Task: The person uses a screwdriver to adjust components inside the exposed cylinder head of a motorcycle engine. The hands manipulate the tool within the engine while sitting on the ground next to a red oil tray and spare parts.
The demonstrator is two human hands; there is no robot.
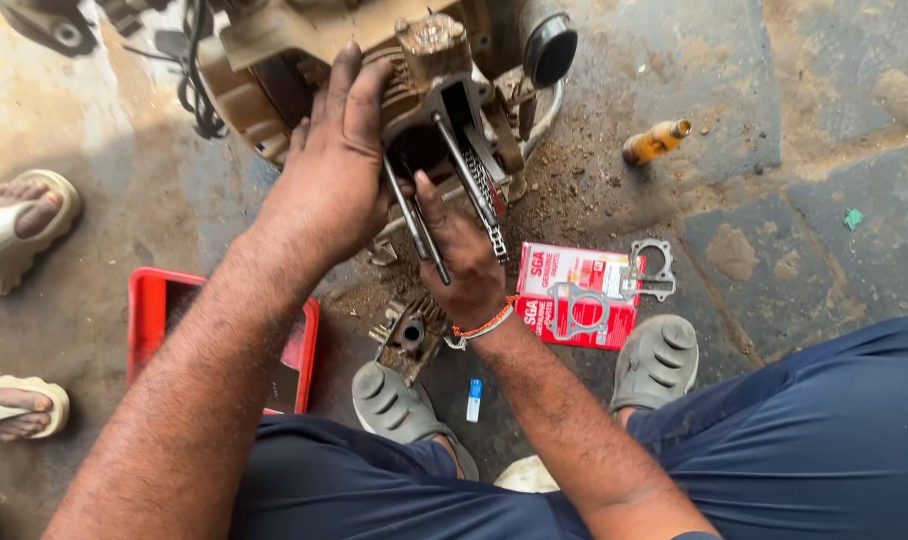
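The scene is seen through a single head-worn camera, aimed steeply down over the wearer's own knees at close range. The grimy tan metal engine block (414, 90) is framed at top centre; concrete floor is shown on every side of it, nearer the wearer especially. No second view is provided.

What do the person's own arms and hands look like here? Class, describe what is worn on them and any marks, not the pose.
Both arms are bare to the elbow or above, with no sleeves and no gloves. The left hand is smeared with dark grease across its back and fingers. The right hand is grimy too, and its wrist carries a braided orange and white thread bracelet. No watch or rings show.
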